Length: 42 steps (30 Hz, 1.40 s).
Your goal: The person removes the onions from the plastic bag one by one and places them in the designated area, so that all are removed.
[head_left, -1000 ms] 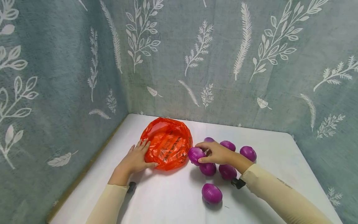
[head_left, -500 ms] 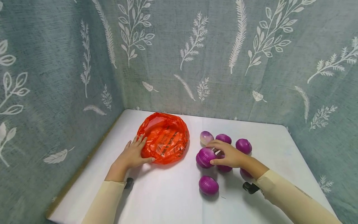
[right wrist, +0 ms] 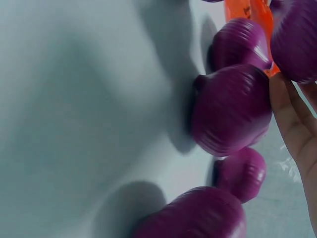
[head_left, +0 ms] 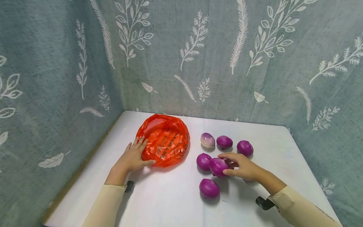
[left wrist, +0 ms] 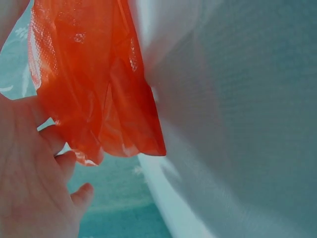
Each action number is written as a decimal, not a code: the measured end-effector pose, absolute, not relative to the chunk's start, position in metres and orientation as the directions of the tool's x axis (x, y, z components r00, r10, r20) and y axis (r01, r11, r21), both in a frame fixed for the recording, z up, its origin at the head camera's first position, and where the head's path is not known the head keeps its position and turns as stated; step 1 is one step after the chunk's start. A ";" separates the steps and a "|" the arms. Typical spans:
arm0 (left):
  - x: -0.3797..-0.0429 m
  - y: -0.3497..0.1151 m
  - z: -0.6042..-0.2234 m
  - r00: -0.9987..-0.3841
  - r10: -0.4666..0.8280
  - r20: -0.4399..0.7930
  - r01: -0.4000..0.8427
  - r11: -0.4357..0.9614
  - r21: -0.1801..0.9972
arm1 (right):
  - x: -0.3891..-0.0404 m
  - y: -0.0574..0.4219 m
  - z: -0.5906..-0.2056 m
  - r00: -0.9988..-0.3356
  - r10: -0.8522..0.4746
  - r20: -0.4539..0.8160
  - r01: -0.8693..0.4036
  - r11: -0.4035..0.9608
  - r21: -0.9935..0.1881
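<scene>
My left hand (head_left: 133, 159) rests with spread fingers on the near-left rim of a round, open-mouthed red plastic bag (head_left: 165, 142); its fingers touch the bag's outer side (left wrist: 89, 74) in the left wrist view. My right hand (head_left: 241, 167) holds a shiny purple onion (head_left: 218, 167) between thumb and fingers, just above the table. Beside it sits another purple onion (head_left: 203, 161), and nearer me lies a third onion (head_left: 209, 188). In the right wrist view the thumb (right wrist: 292, 124) meets the held onion (right wrist: 299, 39). Part of what lies beneath my right hand is hidden.
Behind my right hand stand a pale-and-purple onion (head_left: 207, 140), a purple onion (head_left: 224, 142) and another purple onion (head_left: 245, 148). All rest on a white table (head_left: 170, 198). Leaf-patterned grey-green cloth (head_left: 167, 63) hangs along its back and sides.
My right hand has moved away from the bag, rightward and slightly toward me, with the onion in its grip. The left hand has stayed on the bag's rim. The head view has shifted slightly.
</scene>
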<state>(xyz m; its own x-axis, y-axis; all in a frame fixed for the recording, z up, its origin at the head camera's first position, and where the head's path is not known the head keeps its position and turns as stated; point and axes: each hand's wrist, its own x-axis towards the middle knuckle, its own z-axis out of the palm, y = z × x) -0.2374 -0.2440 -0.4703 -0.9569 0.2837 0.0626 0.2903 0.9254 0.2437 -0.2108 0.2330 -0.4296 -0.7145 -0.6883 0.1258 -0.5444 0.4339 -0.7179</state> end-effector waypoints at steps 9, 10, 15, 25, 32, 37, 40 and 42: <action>-0.236 -0.249 -0.472 -0.958 0.276 0.077 0.287 0.924 0.252 | -0.196 0.240 -0.431 -0.740 -0.658 0.142 -0.517 0.420 -0.746; -0.236 -0.249 -0.473 -0.958 0.277 0.075 0.287 0.922 0.261 | -0.193 0.242 -0.431 -0.748 -0.649 0.140 -0.510 0.427 -0.746; -0.234 -0.249 -0.478 -0.959 0.279 0.045 0.281 0.923 0.263 | -0.178 0.254 -0.439 -0.768 -0.626 0.136 -0.488 0.434 -0.757; -0.242 -0.244 -0.474 -0.956 0.284 0.070 0.293 0.922 0.252 | -0.167 0.270 -0.456 -0.798 -0.595 0.098 -0.424 0.437 -0.793; -0.245 -0.239 -0.475 -0.952 0.294 0.081 0.305 0.918 0.254 | -0.164 0.275 -0.468 -0.804 -0.593 0.055 -0.390 0.454 -0.801; -0.244 -0.238 -0.475 -0.953 0.291 0.078 0.302 0.920 0.250 | -0.161 0.278 -0.472 -0.798 -0.601 0.045 -0.383 0.449 -0.807; -0.242 -0.239 -0.474 -0.956 0.284 0.072 0.293 0.924 0.247 | -0.161 0.279 -0.475 -0.800 -0.599 0.039 -0.373 0.445 -0.814; -0.241 -0.239 -0.473 -0.958 0.280 0.069 0.288 0.924 0.250 | -0.161 0.281 -0.478 -0.802 -0.596 0.032 -0.365 0.448 -0.816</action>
